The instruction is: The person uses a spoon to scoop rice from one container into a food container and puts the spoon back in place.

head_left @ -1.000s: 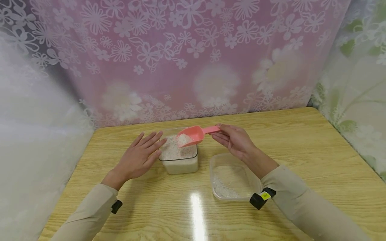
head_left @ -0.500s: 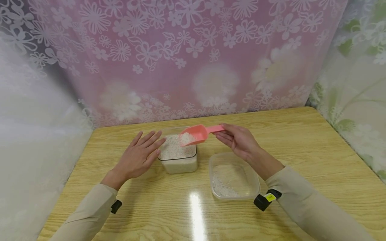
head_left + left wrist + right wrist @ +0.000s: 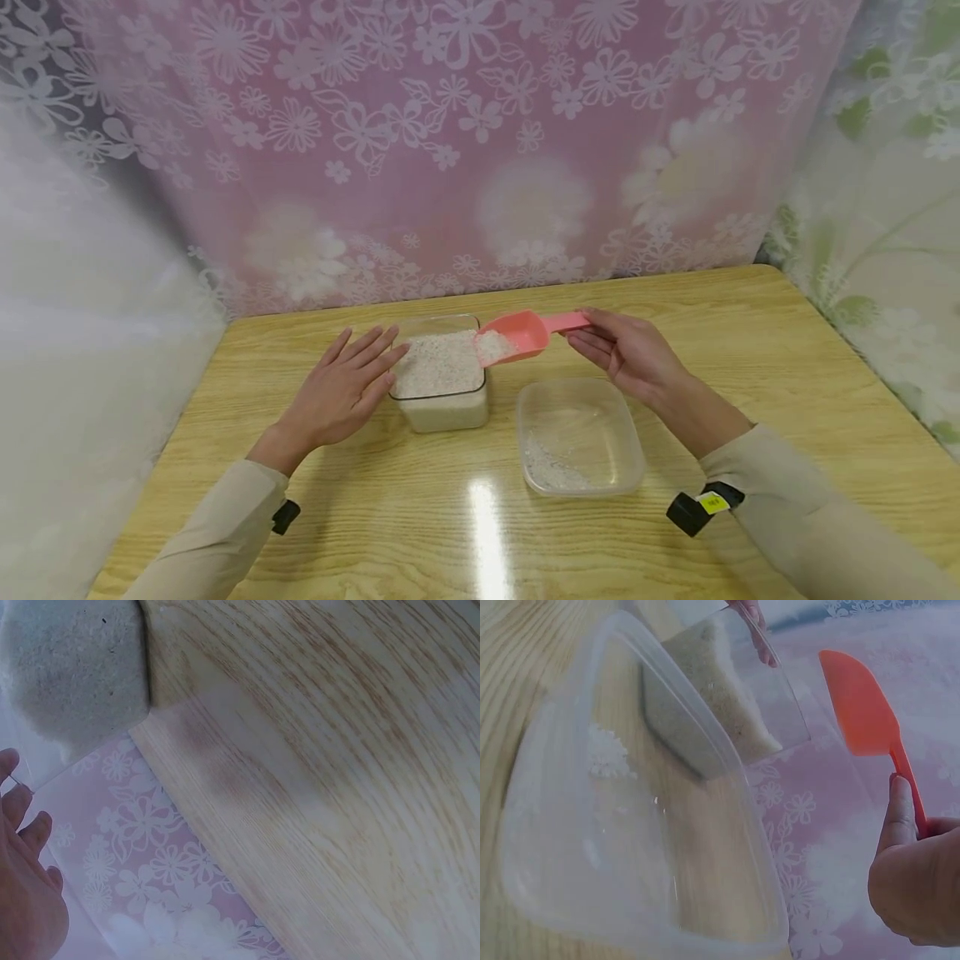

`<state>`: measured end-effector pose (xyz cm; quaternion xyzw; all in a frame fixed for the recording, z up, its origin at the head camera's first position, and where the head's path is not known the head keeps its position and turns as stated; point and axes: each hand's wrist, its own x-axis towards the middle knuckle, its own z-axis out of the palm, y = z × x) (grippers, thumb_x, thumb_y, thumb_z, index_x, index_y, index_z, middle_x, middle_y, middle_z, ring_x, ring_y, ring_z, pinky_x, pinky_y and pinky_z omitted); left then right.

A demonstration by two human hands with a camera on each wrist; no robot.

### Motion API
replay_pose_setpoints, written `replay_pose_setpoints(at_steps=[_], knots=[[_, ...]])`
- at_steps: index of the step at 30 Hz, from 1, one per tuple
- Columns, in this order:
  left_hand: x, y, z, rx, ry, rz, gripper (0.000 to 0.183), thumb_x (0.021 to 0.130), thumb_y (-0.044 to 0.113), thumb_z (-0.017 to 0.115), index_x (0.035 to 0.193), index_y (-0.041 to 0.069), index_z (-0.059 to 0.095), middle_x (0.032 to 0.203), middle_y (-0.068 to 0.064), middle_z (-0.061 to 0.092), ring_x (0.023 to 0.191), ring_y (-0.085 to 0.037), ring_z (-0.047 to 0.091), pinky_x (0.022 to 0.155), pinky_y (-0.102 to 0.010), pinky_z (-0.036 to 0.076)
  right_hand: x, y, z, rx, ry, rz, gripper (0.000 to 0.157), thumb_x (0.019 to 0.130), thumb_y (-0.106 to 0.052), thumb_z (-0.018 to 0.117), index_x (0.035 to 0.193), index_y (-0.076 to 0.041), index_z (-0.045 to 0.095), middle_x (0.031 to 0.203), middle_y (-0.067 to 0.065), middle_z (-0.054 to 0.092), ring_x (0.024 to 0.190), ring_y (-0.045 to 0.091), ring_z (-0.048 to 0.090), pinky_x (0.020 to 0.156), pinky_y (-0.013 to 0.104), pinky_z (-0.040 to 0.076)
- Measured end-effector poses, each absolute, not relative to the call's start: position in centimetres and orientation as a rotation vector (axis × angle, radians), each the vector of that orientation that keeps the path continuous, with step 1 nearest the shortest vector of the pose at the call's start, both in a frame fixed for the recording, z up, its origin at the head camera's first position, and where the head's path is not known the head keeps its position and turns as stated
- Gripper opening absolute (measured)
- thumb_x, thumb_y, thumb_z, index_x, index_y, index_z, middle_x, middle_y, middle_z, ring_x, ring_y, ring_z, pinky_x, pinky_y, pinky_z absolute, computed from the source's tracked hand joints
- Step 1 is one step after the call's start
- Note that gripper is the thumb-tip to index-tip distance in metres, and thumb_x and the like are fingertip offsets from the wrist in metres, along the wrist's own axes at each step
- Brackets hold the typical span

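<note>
My right hand [image 3: 633, 354] pinches the handle of a pink scoop [image 3: 525, 333], which carries a small heap of rice [image 3: 495, 345]. In the head view the scoop's tip overlaps the right rim of a clear square canister [image 3: 450, 414] nearly full of rice. My left hand [image 3: 341, 392] has its fingers spread and straight, fingertips at the canister's left rim. Nearer the front stands a low translucent plastic tub [image 3: 581, 483] with a little rice on its bottom left. The right wrist view shows the scoop [image 3: 861, 705] raised above the tub's rim [image 3: 697, 712].
Everything stands on a wood-grain table [image 3: 390, 525]. A pink flowered curtain [image 3: 450, 208] hangs behind its back edge, with pale sheeting at the left and a leafy curtain [image 3: 892, 275] at the right.
My right hand has moved to the right with the scoop and its rice, from over the canister toward its right rim. My left hand has stayed at the canister.
</note>
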<state>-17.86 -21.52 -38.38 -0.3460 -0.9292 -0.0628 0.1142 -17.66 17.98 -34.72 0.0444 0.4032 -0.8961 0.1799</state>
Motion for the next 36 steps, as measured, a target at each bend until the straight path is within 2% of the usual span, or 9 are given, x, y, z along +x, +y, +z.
replay_pose_setpoints(at_steps=[4, 10, 20, 36], knots=[[-17.8, -21.6, -38.4, -1.017, -2.723, -0.193, 0.049, 0.105, 0.038, 0.034, 0.150, 0.019, 0.036, 0.156, -0.004, 0.024, 0.142, -0.026, 0.022, 0.115, -0.046, 0.007, -17.1, 19.1, -35.1, 0.081, 1.140, -2.519, 0.019, 0.099, -0.010, 0.054, 0.103, -0.001, 0.070, 0.097, 0.015, 0.071, 0.091, 0.021, 0.069, 0.086, 0.029, 0.051], [-17.8, -21.7, -38.5, -1.016, -2.709, -0.209, 0.049, 0.105, 0.038, 0.032, 0.150, 0.020, 0.035, 0.156, -0.002, 0.023, 0.143, -0.022, 0.018, 0.115, -0.046, 0.006, -16.0, 21.3, -36.1, 0.006, 1.108, -2.513, 0.024, 0.101, -0.009, 0.048, 0.104, 0.000, 0.071, 0.099, 0.015, 0.070, 0.093, 0.021, 0.068, 0.086, 0.028, 0.051], [-18.0, -21.7, -38.9, -1.028, -2.689, -0.233, 0.048, 0.105, 0.035, 0.036, 0.150, 0.018, 0.036, 0.155, -0.007, 0.026, 0.141, -0.028, 0.024, 0.115, -0.046, 0.007, -13.9, 24.3, -38.0, -0.054, 1.097, -2.501, 0.029, 0.103, -0.006, 0.041, 0.108, 0.003, 0.069, 0.101, 0.016, 0.069, 0.095, 0.020, 0.068, 0.087, 0.028, 0.051], [-17.8, -21.6, -38.8, -1.025, -2.696, -0.238, 0.048, 0.105, 0.035, 0.035, 0.149, 0.017, 0.037, 0.155, -0.006, 0.026, 0.141, -0.027, 0.023, 0.115, -0.046, 0.006, -12.6, 24.9, -39.6, -0.100, 1.224, -2.483, 0.026, 0.103, -0.007, 0.042, 0.107, 0.002, 0.067, 0.102, 0.017, 0.069, 0.095, 0.022, 0.068, 0.086, 0.031, 0.051]])
